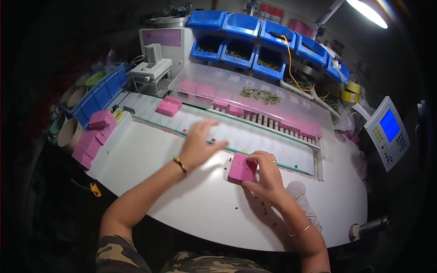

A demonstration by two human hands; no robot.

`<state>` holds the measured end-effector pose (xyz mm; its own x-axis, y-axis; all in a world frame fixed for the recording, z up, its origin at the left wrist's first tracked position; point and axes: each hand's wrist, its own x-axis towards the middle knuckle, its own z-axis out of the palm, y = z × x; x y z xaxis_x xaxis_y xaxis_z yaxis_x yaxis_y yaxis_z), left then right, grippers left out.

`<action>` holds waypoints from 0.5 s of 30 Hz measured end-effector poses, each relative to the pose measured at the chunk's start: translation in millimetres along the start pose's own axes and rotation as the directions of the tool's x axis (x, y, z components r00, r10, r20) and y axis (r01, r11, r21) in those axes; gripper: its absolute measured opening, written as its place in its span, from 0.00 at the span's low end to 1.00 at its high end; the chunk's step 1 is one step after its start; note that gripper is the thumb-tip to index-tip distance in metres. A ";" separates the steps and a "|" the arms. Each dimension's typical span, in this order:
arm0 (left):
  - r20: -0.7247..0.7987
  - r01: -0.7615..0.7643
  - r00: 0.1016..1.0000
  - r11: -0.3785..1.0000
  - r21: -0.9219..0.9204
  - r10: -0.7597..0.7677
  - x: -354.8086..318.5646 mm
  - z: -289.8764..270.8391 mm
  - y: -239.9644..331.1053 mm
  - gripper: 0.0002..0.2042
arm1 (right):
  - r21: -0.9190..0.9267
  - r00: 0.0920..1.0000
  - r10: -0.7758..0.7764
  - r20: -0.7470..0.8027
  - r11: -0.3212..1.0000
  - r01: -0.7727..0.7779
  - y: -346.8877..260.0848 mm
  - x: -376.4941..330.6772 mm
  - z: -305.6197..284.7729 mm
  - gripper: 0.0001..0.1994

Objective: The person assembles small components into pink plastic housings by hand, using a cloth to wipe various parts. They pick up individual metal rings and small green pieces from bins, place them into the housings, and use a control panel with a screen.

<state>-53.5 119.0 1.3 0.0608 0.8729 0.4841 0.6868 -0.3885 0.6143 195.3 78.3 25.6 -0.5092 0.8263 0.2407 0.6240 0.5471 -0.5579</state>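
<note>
Partly within right hand (268,176), pink block (241,168)

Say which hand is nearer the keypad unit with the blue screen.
Right. The right hand grips a pink block, left of the keypad unit; the left hand is farther left, over the white track.

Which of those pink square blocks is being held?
The pink square block gripped by the right hand, in front of the green-edged white belt; no hand touches the others.
</note>
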 end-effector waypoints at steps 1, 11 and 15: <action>0.086 0.009 0.996 0.990 -0.141 0.003 -11.7 0.1 15.9 0.33 | -0.111 0.987 -0.134 -0.090 0.986 0.123 -5.3 -3.9 0.9 0.29; 0.312 -0.132 0.916 0.925 -0.358 0.251 -65.5 -10.3 86.9 0.18 | -0.346 0.911 -0.364 -0.193 0.894 0.284 -40.2 -64.6 -23.9 0.18; 0.349 -0.107 0.911 0.943 -0.314 0.220 -91.9 -6.5 98.9 0.17 | -0.215 0.979 -0.189 -0.074 0.962 0.169 -46.1 -70.9 -27.3 0.12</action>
<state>4.0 -1.5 21.7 0.4589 0.8129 0.3585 0.4139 -0.5527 0.7234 218.8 -1.9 55.9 -0.5725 0.7158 0.3998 0.6416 0.6947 -0.3251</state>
